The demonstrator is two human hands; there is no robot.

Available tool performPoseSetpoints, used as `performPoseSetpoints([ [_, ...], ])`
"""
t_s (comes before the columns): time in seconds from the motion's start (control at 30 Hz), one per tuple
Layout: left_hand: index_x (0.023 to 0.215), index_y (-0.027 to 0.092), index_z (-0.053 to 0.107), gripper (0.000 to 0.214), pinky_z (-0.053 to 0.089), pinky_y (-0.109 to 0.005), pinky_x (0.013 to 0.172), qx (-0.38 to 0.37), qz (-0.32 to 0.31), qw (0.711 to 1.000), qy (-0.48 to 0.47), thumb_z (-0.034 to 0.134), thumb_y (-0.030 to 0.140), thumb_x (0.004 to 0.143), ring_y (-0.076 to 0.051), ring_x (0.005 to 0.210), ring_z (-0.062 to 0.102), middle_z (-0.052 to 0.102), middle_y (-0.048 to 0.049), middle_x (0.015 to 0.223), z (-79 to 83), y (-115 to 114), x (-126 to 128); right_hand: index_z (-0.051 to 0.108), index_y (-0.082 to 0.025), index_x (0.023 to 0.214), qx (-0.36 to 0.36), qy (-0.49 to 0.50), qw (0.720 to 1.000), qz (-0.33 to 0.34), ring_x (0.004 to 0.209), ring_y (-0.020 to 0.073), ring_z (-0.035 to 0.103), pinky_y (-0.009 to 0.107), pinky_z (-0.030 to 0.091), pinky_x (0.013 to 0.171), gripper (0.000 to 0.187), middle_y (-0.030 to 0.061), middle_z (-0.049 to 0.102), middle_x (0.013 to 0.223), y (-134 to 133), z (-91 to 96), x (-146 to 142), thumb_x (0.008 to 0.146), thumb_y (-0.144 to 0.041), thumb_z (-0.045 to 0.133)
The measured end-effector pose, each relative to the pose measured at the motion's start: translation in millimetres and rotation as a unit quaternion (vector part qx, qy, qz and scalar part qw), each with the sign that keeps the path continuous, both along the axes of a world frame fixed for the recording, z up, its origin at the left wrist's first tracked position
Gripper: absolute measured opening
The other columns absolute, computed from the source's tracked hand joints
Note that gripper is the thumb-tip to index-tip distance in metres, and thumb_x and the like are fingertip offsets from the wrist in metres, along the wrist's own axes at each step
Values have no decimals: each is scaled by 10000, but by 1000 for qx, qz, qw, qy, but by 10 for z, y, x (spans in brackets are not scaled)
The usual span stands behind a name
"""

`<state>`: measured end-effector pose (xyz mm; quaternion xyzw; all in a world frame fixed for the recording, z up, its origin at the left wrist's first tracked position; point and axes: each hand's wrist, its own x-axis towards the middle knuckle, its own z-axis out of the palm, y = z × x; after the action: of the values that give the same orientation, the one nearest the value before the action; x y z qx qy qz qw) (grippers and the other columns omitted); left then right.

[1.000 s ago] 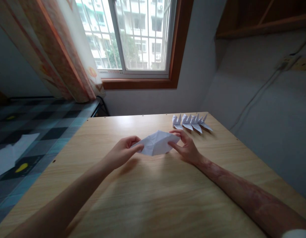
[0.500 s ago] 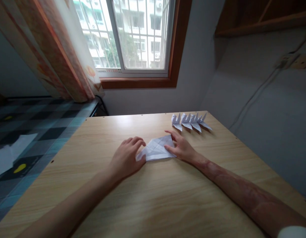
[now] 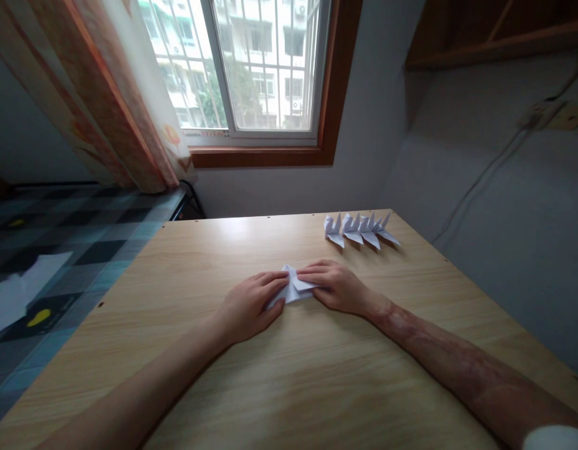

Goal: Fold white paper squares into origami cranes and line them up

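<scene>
A sheet of white paper (image 3: 294,292), partly folded, lies on the wooden table between my hands. My left hand (image 3: 251,304) holds its left side, fingers on top and thumb along the near edge. On the right, my right hand (image 3: 338,287) presses a folded-over flap with its fingertips while the thumb rests at the lower edge. Fingers cover both ends of the paper. Farther back stand several folded white paper figures (image 3: 361,232) with pointed tips, lined up in a row.
The wooden table (image 3: 199,250) reaches toward the wall below a barred window (image 3: 270,69). At left is a checked bed cover (image 3: 82,250) with white paper sheets (image 3: 33,284) on it. A cable (image 3: 480,178) runs down the right wall.
The paper's right part has been folded over toward the left. My right hand's fingers have moved onto that flap, and my left hand has shifted slightly right.
</scene>
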<state>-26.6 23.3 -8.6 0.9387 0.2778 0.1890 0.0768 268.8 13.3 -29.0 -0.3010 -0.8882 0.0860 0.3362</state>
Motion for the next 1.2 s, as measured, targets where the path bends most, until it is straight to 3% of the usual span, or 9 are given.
performPoseSetpoints([
  [0.2, 1630, 246, 524, 580, 560, -513, 1189, -7, -5, 1000, 1, 598, 321, 1060, -330, 1414, 646, 604, -131, 1647, 15, 3, -9, 740, -239, 1442, 3, -32, 999, 31, 1332, 317, 722, 508, 581, 1167, 442, 119, 756, 1474, -53, 75, -17, 1004, -298, 746],
  [0.33, 1649, 314, 530, 570, 537, -545, 1194, -1, -21, 1000, 18, 599, 402, 1090, -335, 1401, 643, 623, -98, 1639, 60, -5, 5, 780, -240, 1383, -10, -20, 999, 40, 1286, 290, 750, 485, 588, 1149, 362, 102, 790, 1418, -51, 95, -21, 1036, -224, 682],
  [0.47, 1610, 306, 584, 525, 522, -565, 1199, 4, -2, 999, 38, 587, 399, 1094, -345, 1409, 639, 635, -108, 1626, 79, -25, 18, 816, -283, 1323, -28, -10, 999, 27, 1237, 264, 777, 464, 606, 1127, 345, 70, 820, 1360, -64, 115, -31, 1040, -187, 646],
  [0.67, 1590, 281, 602, 517, 504, -564, 1215, 2, 6, 999, 40, 594, 397, 1086, -352, 1437, 616, 582, -118, 1679, 53, -18, 0, 585, -272, 1633, -44, -53, 997, 23, 1484, 306, 634, 522, 514, 1263, 591, 99, 654, 1611, -76, 127, -24, 1052, -290, 689],
  [0.77, 1576, 280, 615, 506, 503, -550, 1213, 3, 16, 999, 44, 596, 419, 1090, -345, 1448, 612, 585, -112, 1678, 49, -19, 1, 578, -285, 1640, -40, -61, 997, 11, 1530, 312, 599, 538, 484, 1287, 600, 92, 641, 1622, -60, 96, -16, 1053, -318, 698],
  [0.87, 1529, 281, 658, 474, 515, -553, 1194, 1, 25, 999, 44, 611, 419, 1078, -350, 1428, 629, 610, -106, 1656, 68, -33, 13, 747, -305, 1455, -22, -50, 999, -8, 1414, 300, 701, 527, 525, 1235, 414, 61, 762, 1472, -54, 82, -16, 1044, -301, 702],
  [0.97, 1506, 270, 675, 463, 512, -561, 1191, 2, 28, 998, 49, 613, 407, 1068, -354, 1420, 633, 622, -106, 1646, 87, -46, 23, 872, -297, 1086, 0, -25, 999, -26, 1159, 263, 829, 487, 579, 1131, 210, 30, 875, 1203, -69, 101, -19, 1049, -251, 671],
  [1.07, 1510, 261, 669, 473, 498, -566, 1204, 3, 30, 998, 53, 610, 398, 1062, -355, 1437, 620, 614, -105, 1655, 87, -47, 23, 833, -273, 797, 18, -2, 999, -37, 930, 234, 861, 460, 604, 1049, 328, 23, 897, 986, -92, 115, -12, 1059, -234, 638],
  [1.2, 1512, 270, 663, 475, 491, -572, 1209, 3, 29, 998, 50, 613, 398, 1057, -357, 1436, 618, 619, -99, 1650, 80, -43, 17, 750, -271, 642, 18, 7, 997, -72, 713, 206, 795, 465, 612, 1024, 440, 24, 856, 797, -112, 87, 20, 1067, -291, 634],
])
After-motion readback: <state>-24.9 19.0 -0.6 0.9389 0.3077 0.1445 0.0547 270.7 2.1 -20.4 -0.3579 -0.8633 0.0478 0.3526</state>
